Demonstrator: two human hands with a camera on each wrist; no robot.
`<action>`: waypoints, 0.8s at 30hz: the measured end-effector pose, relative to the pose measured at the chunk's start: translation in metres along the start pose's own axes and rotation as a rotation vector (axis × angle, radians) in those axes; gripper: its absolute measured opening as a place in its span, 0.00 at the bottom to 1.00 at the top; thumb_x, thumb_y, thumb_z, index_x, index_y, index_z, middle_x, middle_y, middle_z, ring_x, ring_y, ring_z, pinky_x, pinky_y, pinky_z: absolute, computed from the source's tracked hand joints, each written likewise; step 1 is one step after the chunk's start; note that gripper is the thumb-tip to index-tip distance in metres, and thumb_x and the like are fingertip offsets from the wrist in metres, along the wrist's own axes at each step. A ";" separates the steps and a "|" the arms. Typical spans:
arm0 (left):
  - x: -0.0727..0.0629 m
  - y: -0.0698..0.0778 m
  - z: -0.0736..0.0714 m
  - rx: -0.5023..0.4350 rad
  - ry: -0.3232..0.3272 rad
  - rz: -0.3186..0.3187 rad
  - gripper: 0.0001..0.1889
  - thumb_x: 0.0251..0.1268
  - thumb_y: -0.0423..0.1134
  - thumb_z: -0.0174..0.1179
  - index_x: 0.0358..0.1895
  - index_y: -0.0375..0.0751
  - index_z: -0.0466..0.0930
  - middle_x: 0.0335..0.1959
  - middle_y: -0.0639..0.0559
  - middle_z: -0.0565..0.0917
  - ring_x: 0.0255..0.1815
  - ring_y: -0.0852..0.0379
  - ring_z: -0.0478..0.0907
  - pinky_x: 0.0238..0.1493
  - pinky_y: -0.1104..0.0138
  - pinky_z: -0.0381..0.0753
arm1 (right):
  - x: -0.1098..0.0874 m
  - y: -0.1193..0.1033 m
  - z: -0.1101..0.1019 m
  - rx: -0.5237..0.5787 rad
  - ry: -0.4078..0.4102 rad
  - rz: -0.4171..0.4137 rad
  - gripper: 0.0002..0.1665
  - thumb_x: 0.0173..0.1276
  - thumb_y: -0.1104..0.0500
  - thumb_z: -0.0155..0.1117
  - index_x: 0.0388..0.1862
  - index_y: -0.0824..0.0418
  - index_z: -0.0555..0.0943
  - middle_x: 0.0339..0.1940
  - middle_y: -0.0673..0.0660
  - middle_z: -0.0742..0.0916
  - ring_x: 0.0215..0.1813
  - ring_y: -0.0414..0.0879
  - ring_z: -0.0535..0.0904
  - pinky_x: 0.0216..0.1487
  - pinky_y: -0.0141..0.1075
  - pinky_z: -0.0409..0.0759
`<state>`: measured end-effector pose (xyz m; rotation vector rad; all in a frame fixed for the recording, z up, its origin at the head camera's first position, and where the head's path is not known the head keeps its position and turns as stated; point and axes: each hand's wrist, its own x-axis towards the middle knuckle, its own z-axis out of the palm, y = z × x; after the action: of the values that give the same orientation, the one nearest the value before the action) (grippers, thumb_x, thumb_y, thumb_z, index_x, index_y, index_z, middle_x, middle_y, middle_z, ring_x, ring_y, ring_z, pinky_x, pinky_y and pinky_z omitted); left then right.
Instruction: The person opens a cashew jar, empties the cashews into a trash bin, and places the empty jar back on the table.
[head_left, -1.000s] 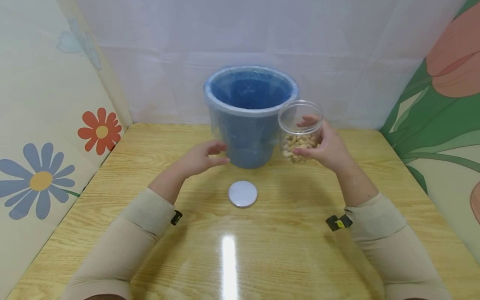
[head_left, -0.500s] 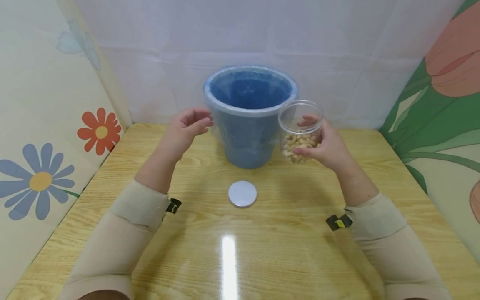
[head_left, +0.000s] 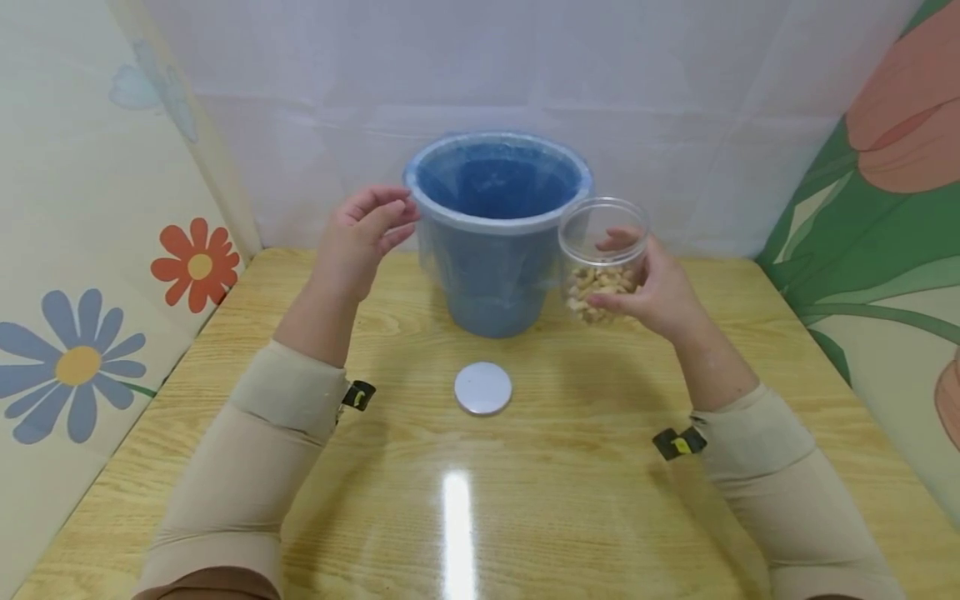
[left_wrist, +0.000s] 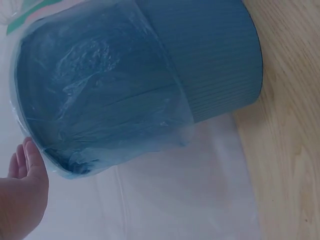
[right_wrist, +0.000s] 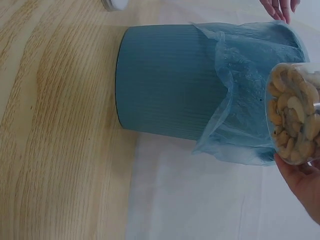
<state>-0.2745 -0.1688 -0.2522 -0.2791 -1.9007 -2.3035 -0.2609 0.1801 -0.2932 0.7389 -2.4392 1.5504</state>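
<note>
A light wooden table [head_left: 570,508] is before you, with a pale sheet [head_left: 360,67] behind it and flower-painted panels [head_left: 870,258] at both sides. Your right hand [head_left: 663,292] is curved around a clear jar [head_left: 595,262], thumb in front, fingers behind. The jar is held above the table, nearly upright, with its mouth uncovered, and cashews [head_left: 590,287] fill its lower part. Your left hand [head_left: 360,242] has its fingers lightly bent and the thumb near to them; the fingertips are at the rim of a blue bin [head_left: 495,287], but I cannot tell if they touch it. This bin is standing between your two hands, a little beyond them, and a thin see-through liner [left_wrist: 100,95] is folded over its rim and hangs outside. Nearer to you than both hands, between them, a round white disc [head_left: 483,388] is lying on the table.
</note>
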 end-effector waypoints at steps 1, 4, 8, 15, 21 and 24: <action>0.000 -0.001 0.000 -0.005 0.003 -0.007 0.10 0.63 0.34 0.56 0.46 0.33 0.75 0.39 0.45 0.79 0.47 0.50 0.76 0.57 0.59 0.73 | 0.000 0.000 0.000 0.001 -0.001 0.002 0.47 0.46 0.69 0.74 0.64 0.62 0.61 0.59 0.60 0.74 0.51 0.46 0.73 0.45 0.28 0.77; 0.001 -0.003 0.000 -0.023 0.006 -0.022 0.10 0.63 0.33 0.55 0.45 0.33 0.76 0.39 0.45 0.80 0.46 0.50 0.77 0.56 0.61 0.74 | 0.000 0.000 -0.001 0.005 0.001 0.007 0.47 0.46 0.69 0.74 0.64 0.64 0.60 0.59 0.60 0.74 0.51 0.46 0.73 0.45 0.28 0.77; 0.004 -0.006 0.000 -0.030 0.010 -0.036 0.08 0.64 0.33 0.54 0.44 0.34 0.76 0.38 0.45 0.80 0.45 0.51 0.77 0.54 0.63 0.75 | 0.000 0.000 -0.001 0.009 0.004 0.008 0.47 0.45 0.69 0.74 0.64 0.65 0.60 0.59 0.61 0.74 0.51 0.46 0.73 0.46 0.29 0.77; 0.011 -0.010 0.000 -0.088 0.045 -0.077 0.06 0.63 0.31 0.54 0.42 0.34 0.76 0.36 0.45 0.79 0.42 0.52 0.77 0.55 0.62 0.74 | 0.001 0.001 -0.001 -0.006 0.014 0.006 0.47 0.45 0.69 0.74 0.64 0.64 0.61 0.58 0.60 0.75 0.51 0.46 0.73 0.46 0.29 0.77; 0.017 -0.012 0.000 -0.143 0.075 -0.108 0.05 0.63 0.30 0.54 0.41 0.34 0.75 0.34 0.46 0.79 0.38 0.54 0.77 0.49 0.66 0.77 | 0.000 0.001 -0.002 -0.001 0.025 0.008 0.47 0.45 0.69 0.74 0.64 0.60 0.62 0.58 0.60 0.75 0.51 0.45 0.73 0.46 0.28 0.76; 0.019 -0.012 0.000 -0.146 0.089 -0.131 0.05 0.63 0.29 0.53 0.41 0.35 0.74 0.34 0.46 0.79 0.38 0.54 0.77 0.50 0.65 0.77 | 0.000 0.001 -0.002 -0.010 0.029 0.005 0.46 0.46 0.68 0.74 0.64 0.59 0.62 0.58 0.60 0.75 0.50 0.44 0.73 0.43 0.27 0.76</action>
<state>-0.2953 -0.1660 -0.2593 -0.0674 -1.7613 -2.4994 -0.2616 0.1822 -0.2934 0.7043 -2.4286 1.5385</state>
